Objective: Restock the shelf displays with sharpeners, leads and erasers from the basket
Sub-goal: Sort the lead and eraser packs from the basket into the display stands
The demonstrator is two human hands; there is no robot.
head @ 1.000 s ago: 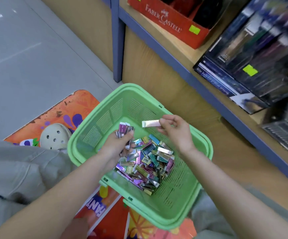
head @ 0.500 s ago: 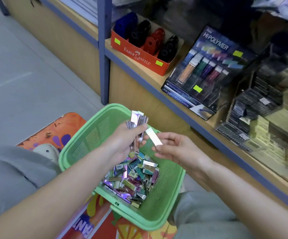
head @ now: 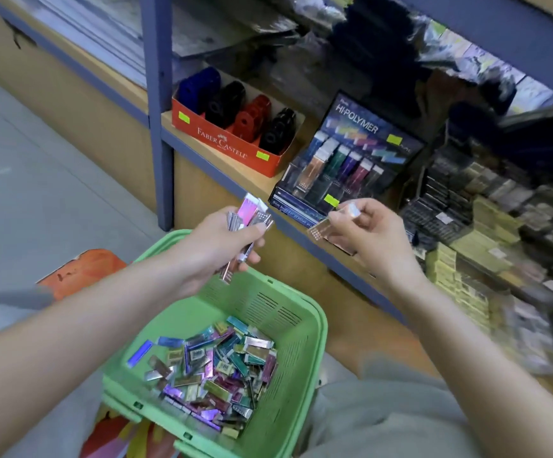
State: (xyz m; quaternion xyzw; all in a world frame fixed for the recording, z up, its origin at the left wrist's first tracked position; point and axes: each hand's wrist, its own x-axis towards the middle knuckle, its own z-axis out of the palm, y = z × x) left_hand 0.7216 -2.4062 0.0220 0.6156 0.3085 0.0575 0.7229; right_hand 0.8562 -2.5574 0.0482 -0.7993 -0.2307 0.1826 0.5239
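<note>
1. Shelf unit [head: 161, 110]: blue-painted metal upright and edge rails, tan wood-look boards and panels. Runs diagonally across the top and right of view.
2. Basket [head: 315, 325]: green moulded plastic, rectangular w/ rounded corners, slotted walls. Sits low centre, in front of the shelf, between the person's forearms.
3. Lead display [head: 351, 153]: dark glossy card stand, stepped, "HI-POLYMER" header. Holds slim upright cases in copper, green, purple and pink. On the shelf board, just right of the carton.
4. Carton [head: 225, 148]: red card tray, open top, white "FABER-CASTELL" print, yellow-green price tags. Holds sharpeners [head: 232, 100]: rounded plastic bodies, blue, black and red, in rows.
5. Stacked small boxes [head: 473, 226]: far right of the shelf, blurred; type unclear.
6. Lead cases, loose [head: 215, 368]: flat rectangular, shiny metallic foil finish, mixed colours. Heaped on the basket floor.
7. Left hand [head: 222, 246]: above the basket's far rim, fingers curled tight round a bundle of cases [head: 250, 213], pink and silver tops fanned out.
8. Right hand [head: 371, 233]: in front of the display's lower edge. Thumb and forefinger pinch one copper case [head: 328, 223], tilted; other fingers curled.
</note>
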